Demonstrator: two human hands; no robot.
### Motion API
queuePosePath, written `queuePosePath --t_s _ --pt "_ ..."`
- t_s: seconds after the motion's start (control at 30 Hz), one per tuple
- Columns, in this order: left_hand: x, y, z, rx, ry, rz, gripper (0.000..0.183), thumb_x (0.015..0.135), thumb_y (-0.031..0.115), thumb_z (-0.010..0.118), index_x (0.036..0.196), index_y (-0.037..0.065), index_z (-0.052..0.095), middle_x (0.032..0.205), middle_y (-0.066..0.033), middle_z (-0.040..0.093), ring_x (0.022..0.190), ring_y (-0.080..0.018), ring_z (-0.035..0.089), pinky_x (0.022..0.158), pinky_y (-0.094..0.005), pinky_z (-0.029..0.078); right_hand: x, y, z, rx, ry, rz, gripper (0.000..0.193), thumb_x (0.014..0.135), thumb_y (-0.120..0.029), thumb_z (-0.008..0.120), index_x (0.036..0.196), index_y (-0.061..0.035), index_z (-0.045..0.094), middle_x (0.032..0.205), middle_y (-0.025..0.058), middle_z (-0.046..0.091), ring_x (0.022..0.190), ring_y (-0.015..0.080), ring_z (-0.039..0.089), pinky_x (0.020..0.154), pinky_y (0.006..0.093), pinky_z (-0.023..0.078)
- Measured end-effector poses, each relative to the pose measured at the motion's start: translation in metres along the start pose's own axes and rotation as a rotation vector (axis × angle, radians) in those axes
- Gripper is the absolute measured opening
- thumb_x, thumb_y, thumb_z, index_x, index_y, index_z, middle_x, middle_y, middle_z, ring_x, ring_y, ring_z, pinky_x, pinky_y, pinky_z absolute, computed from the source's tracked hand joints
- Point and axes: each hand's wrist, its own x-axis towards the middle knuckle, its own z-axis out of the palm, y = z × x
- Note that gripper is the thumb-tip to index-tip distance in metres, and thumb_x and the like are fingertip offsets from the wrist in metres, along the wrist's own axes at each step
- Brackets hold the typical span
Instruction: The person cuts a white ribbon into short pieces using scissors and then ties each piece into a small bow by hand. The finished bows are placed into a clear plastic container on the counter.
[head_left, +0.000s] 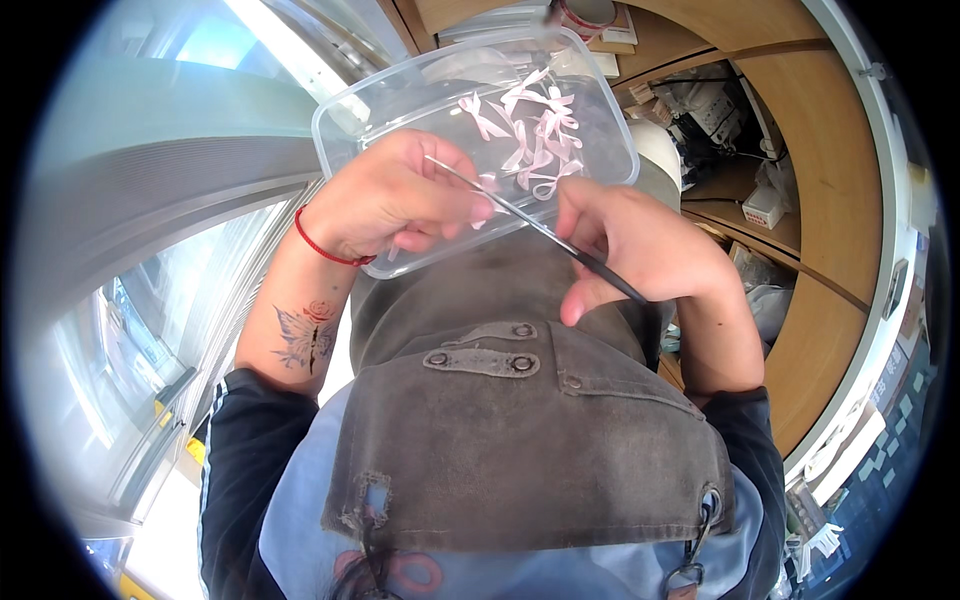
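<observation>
My left hand (415,195) is closed in a pinch over the near edge of a clear plastic box. Pale pink ribbon (487,182) shows at its fingertips, mostly hidden by them. A slim, straight metal tool with a black handle (610,276) lies across my right hand (650,240), its fingers curled around it and the thumb pointing down and left. The tool's thin silver end (500,203) slants up and left, passing in front of the left fingers. Inside the clear box (405,90), several small pale pink ribbon bows (540,135) lie loosely heaped.
The box rests at my lap, over a dark grey apron (530,440). Curved wooden shelving (830,170) stands on the right, holding cables and a small white box (765,207). A round tin (585,14) sits beyond the box. Pale ribbed panels (190,180) rise close on the left.
</observation>
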Motion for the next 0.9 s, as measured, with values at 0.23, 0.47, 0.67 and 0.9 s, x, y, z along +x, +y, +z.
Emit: queuePosePath --t_s 0.23,0.47,0.67,0.9 --pt "0.000 0.001 -0.003 0.012 -0.029 0.006 0.009 0.075 -0.002 0.063 0.074 -0.003 0.054 0.054 -0.0054 0.052 0.037 -0.0037 0.037 0.032 -0.0176 0.022 0.000 0.004 0.003 0.050 -0.005 -0.005 0.067 0.050 -0.045 0.086 0.085 -0.0016 0.048 0.063 0.0068 0.057 0.057 0.0169 0.053 0.052 0.0291 0.039" --pt "-0.002 0.001 -0.001 0.088 0.036 0.027 0.008 0.076 0.001 0.063 0.077 -0.002 0.056 0.059 -0.0030 0.052 0.040 -0.0032 0.037 0.034 -0.0176 0.024 -0.002 0.022 0.006 0.360 -0.063 -0.152 0.058 0.068 -0.035 0.080 0.101 -0.0022 0.044 0.062 0.0028 0.053 0.060 0.0112 0.052 0.054 0.0251 0.039" --pt "0.005 -0.004 -0.003 0.010 0.168 0.249 0.023 0.084 0.007 0.054 0.105 -0.003 0.058 0.079 -0.0059 0.059 0.057 -0.0052 0.045 0.045 -0.0187 0.034 -0.001 0.012 0.004 0.664 0.302 -0.282 0.035 0.082 -0.018 0.066 0.109 -0.0043 0.048 0.076 0.0032 0.060 0.067 0.0078 0.053 0.061 0.0198 0.040" --pt "0.009 -0.008 0.003 0.042 0.071 0.421 0.052 0.083 -0.001 0.048 0.132 -0.005 0.033 0.093 -0.0170 0.063 0.060 -0.0129 0.054 0.050 -0.0217 0.043 0.022 -0.001 0.010 0.535 0.500 -0.306 0.041 0.070 -0.003 0.074 0.106 -0.0026 0.054 0.085 0.0062 0.063 0.075 0.0069 0.057 0.064 0.0198 0.043"
